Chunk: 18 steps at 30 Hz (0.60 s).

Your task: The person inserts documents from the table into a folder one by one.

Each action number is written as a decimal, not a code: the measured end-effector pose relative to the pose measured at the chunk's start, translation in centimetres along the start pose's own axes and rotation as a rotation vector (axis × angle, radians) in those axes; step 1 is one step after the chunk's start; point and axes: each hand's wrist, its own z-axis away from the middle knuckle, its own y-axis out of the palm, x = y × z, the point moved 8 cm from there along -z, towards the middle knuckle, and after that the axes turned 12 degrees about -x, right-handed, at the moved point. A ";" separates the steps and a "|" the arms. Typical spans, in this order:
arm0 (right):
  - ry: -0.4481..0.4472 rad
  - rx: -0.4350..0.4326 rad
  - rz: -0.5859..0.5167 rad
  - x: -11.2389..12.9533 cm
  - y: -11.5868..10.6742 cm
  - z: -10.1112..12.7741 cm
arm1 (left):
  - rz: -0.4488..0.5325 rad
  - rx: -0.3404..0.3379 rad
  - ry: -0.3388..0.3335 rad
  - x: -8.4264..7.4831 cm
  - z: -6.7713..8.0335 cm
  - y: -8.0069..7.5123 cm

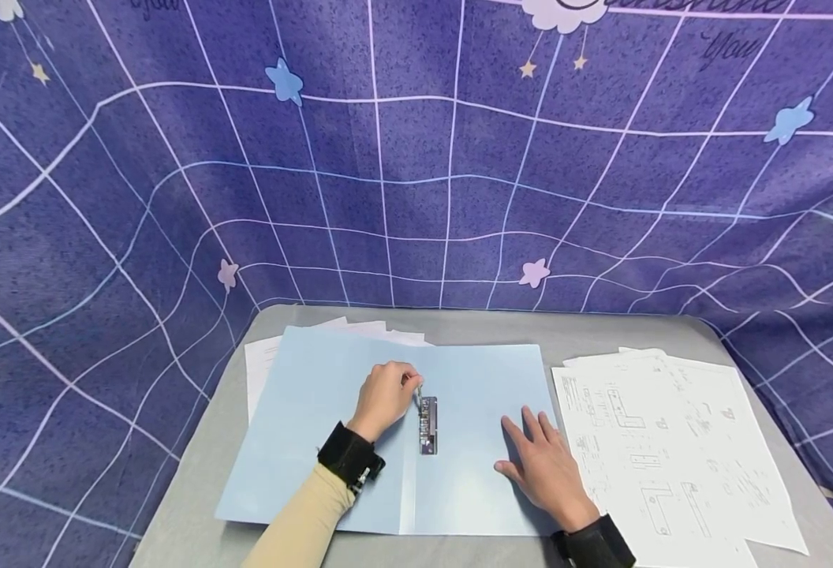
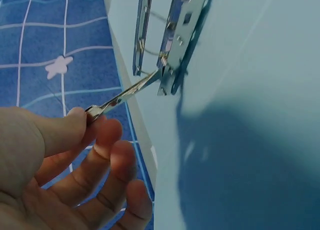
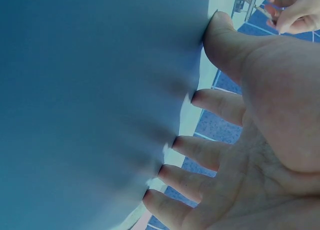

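A light blue folder (image 1: pixel 473 505) lies spread out on the grey table. Near its spine sits a metal ring-binder mechanism (image 1: pixel 427 432), whose rails stand apart in the left wrist view. Between thumb and index finger, my left hand (image 1: pixel 383 398) pinches the end of the mechanism's metal lever (image 2: pixel 120 98), which slants away from the rails. The other left fingers curl loosely below and touch nothing. On the folder's right cover rests my right hand (image 1: pixel 547 473), fingers spread, fingertips pressing the blue surface (image 3: pixel 90 89).
Printed sheets with technical drawings (image 1: pixel 661 442) overlap to the right of the folder. More white papers (image 1: pixel 260 367) stick out from beneath its left and top edges. A purple curtain (image 1: pixel 416 197) with a grid and stars hangs behind the grey table (image 1: pixel 473 327).
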 end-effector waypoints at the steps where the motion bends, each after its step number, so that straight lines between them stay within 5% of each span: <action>1: 0.000 0.000 0.000 -0.1 0.0 0.0 | 0.002 0.013 -0.016 0.2 -0.4 0.3; 7: -0.012 -0.018 -0.001 -0.1 -0.1 -0.1 | 0.005 0.073 -0.085 1.3 -1.8 2.0; 18: -0.015 -0.023 0.007 -0.4 0.1 0.0 | -0.013 0.151 -0.187 2.8 -2.2 4.2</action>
